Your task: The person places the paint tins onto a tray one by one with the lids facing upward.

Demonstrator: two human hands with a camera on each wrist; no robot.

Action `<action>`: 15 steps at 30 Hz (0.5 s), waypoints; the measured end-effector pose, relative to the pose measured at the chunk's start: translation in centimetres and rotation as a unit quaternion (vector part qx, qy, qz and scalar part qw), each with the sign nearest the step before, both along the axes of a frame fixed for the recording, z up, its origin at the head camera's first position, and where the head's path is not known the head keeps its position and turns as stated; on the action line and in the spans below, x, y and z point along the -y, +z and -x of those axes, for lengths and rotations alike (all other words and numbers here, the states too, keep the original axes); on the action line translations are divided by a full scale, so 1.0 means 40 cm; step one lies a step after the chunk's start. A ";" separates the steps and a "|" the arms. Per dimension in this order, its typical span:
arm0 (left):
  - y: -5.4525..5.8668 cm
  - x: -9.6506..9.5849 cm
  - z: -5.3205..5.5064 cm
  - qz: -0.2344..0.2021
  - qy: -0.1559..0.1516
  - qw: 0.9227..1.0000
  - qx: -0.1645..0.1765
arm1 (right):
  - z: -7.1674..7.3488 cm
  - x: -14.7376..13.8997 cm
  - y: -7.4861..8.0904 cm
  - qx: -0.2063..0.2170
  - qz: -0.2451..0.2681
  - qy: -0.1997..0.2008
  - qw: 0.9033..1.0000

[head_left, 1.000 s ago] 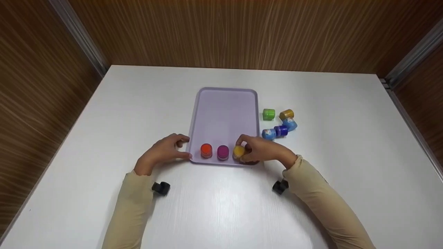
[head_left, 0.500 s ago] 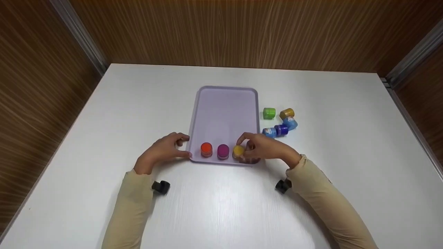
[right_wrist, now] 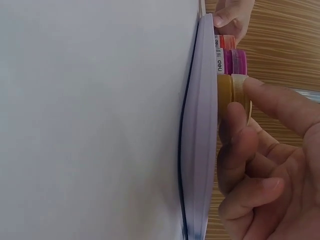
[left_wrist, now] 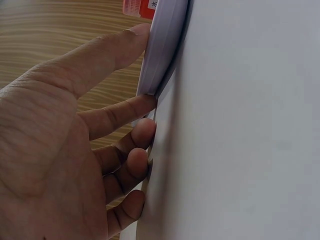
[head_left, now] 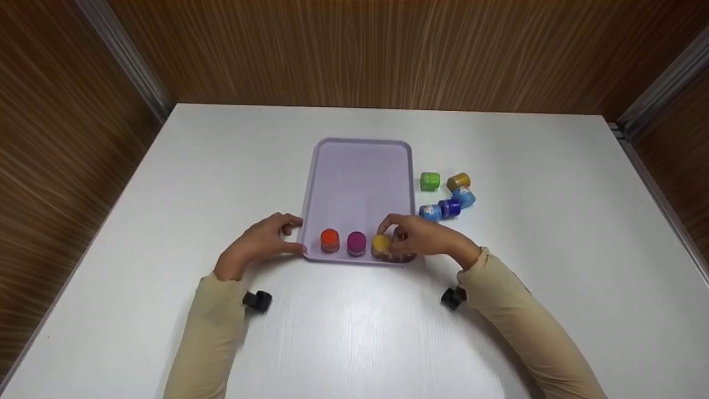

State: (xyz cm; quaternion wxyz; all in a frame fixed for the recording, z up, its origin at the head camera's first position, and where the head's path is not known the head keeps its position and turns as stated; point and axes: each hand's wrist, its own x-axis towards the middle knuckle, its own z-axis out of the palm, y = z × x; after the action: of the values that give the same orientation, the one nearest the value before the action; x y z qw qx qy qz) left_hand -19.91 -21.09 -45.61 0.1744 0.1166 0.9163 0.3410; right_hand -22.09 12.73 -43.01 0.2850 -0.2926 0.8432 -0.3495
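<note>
Three small paint jars stand upright in a row along the near edge of a lilac tray [head_left: 360,172]: an orange-red jar [head_left: 330,240], a magenta jar [head_left: 356,243] and a yellow jar [head_left: 380,244]. My right hand [head_left: 426,235] pinches the yellow jar between thumb and finger, low on the tray's near right corner. In the right wrist view, the thumb touches the yellow jar's lid [right_wrist: 241,89], and the other fingers curl beside it. My left hand [head_left: 263,241] rests its thumb and fingertips against the tray's left rim, fingers loosely extended.
Right of the tray, several jars lie on the white table [head_left: 221,155]: a green jar [head_left: 430,182], an ochre jar [head_left: 458,181], two light blue jars and a dark blue jar [head_left: 450,208]. Wooden panels [head_left: 354,55] enclose the back and sides.
My right wrist has shifted slightly to the right, while its fingers stay at the yellow jar. The left hand and the other jars hold their places.
</note>
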 end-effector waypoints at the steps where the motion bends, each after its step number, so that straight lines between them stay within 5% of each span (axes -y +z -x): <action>1: -0.001 0.000 0.000 0.000 0.001 1.000 -0.001 | 0.000 0.000 0.000 0.000 -0.001 0.001 1.000; 15: -0.001 0.001 0.001 0.009 -0.006 1.000 0.000 | 0.007 -0.020 0.030 -0.012 -0.004 0.007 1.000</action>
State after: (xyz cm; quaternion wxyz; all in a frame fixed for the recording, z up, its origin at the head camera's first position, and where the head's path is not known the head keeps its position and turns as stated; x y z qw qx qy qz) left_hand -19.96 -21.12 -45.64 0.1774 0.1206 0.9186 0.3319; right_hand -22.35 13.51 -41.83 0.2783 -0.3012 0.8462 -0.3403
